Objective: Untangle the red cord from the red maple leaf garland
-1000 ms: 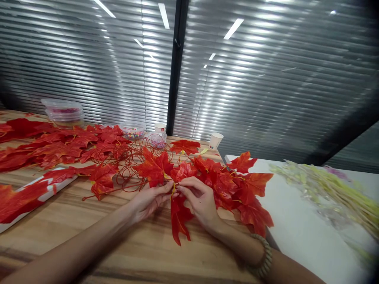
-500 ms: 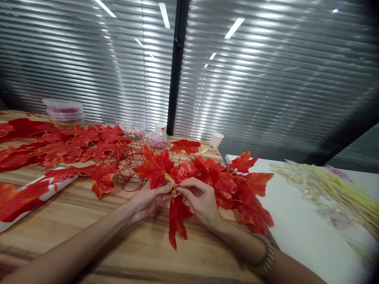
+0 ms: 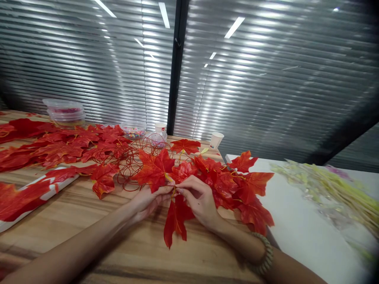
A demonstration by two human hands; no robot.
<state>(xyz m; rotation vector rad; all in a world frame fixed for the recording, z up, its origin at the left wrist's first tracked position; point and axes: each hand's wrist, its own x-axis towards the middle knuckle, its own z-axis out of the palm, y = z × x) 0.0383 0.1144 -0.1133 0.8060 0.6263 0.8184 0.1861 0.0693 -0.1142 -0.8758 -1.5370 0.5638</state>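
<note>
The left hand (image 3: 149, 202) nips the stem (image 3: 169, 178) of the upper leaf (image 3: 154, 170), which sits at eleven o'clock from the pinch; the right hand (image 3: 201, 200) pinches thin string (image 3: 163, 186), seemingly to keep it taut. The lower leaf (image 3: 177, 221) dangles at six, apparently leaving the stem uncovered.

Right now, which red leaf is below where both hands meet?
The lone leaf pointing toward the picture's bottom edge, left of the right hand; other leaves are farther up or to either side.
</note>
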